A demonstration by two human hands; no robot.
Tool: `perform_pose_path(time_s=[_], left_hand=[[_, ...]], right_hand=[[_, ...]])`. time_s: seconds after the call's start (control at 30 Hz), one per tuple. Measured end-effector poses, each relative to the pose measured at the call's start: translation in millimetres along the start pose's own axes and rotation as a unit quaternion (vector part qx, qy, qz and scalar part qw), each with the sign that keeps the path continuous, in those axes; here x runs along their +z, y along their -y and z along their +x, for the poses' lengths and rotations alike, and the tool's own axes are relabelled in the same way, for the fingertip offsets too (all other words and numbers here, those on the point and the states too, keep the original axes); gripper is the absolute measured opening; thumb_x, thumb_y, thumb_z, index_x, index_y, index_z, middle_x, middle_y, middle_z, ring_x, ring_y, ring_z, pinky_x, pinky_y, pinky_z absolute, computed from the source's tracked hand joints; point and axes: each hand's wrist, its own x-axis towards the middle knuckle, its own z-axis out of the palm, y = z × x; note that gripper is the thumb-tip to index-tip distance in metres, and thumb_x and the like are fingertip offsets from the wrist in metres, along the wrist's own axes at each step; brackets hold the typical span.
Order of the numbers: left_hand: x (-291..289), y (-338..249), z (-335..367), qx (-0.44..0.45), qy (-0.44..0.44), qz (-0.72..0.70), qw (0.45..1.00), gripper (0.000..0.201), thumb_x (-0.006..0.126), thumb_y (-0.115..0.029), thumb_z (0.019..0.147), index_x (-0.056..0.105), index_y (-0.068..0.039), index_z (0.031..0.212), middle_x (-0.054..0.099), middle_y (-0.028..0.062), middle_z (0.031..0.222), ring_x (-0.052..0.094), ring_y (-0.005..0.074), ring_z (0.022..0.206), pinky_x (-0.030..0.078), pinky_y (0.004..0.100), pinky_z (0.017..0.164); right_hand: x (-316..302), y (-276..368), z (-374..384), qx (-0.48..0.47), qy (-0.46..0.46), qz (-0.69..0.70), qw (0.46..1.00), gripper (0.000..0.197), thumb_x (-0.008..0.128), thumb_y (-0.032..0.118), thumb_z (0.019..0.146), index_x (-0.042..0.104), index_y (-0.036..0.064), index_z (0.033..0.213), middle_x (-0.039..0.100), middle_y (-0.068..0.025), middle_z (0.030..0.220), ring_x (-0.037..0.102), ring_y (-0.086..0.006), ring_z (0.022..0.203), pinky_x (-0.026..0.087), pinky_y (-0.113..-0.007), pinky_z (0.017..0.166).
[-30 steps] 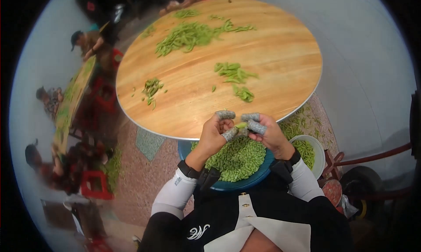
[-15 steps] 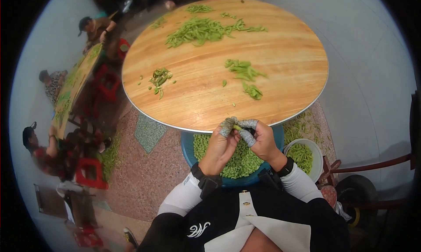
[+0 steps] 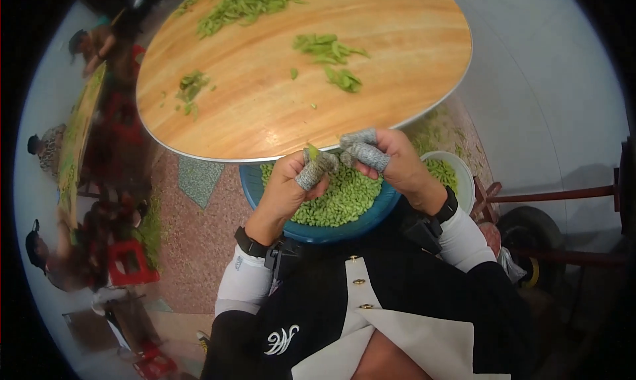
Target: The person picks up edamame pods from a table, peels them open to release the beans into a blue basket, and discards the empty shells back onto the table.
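Both my hands are raised between the round table's near rim and a blue basin (image 3: pixel 324 236) of shelled green beans (image 3: pixel 344 198). Grey fabric sleeves wrap several of my fingers. My left hand (image 3: pixel 291 181) is closed, and the end of a green bean pod (image 3: pixel 312 152) pokes out above its thumb. Close against it, my right hand (image 3: pixel 391 160) has its thumb and fingers pinched together; whatever lies in that pinch is hidden. Beyond them on the table are a small group of pods (image 3: pixel 326 47) and a separate clump (image 3: pixel 343 80).
The round wooden table (image 3: pixel 238 125) also bears a large pod heap (image 3: pixel 245 8) and a pile of darker scraps (image 3: pixel 191 85). A white bucket of pods (image 3: pixel 464 181) stands right, near a wooden chair (image 3: pixel 550 194). Left, several people sit at another table (image 3: pixel 83 142) by red stools (image 3: pixel 129 264).
The view has shifted, so table and basin appear higher and farther left. My hands have drawn slightly apart, and the pod end now shows above my left thumb rather than between both hands.
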Motion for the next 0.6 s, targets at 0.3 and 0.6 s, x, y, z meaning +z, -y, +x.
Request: perform_pose_path(time_s=[0.3,0.6], left_hand=[[0.5,-4.4,-11.1,0.068,0.071,0.181,0.979,0.026,0.048,-0.026,0.086,0.052,0.000,0.086,0.047,0.0003,0.064,0.043,0.0083,0.058,0.036,0.0222,0.052],[6.8,-12.9,-10.1,0.074,0.083,0.245,0.963,0.025,0.046,-0.023,0.086,0.053,0.001,0.089,0.053,0.0056,0.068,0.047,0.0117,0.062,0.039,0.0249,0.058]], right_hand=[[12.5,10.9,-11.0,0.000,0.051,-0.003,0.999,0.012,0.054,0.012,0.082,0.057,0.0013,0.087,0.052,0.0035,0.067,0.044,-0.0021,0.057,0.036,-0.017,0.049],[10.7,3.6,-11.2,-0.019,0.058,-0.042,0.997,0.012,0.056,0.011,0.081,0.057,0.0003,0.087,0.053,0.0029,0.067,0.044,-0.0025,0.057,0.036,-0.018,0.049]])
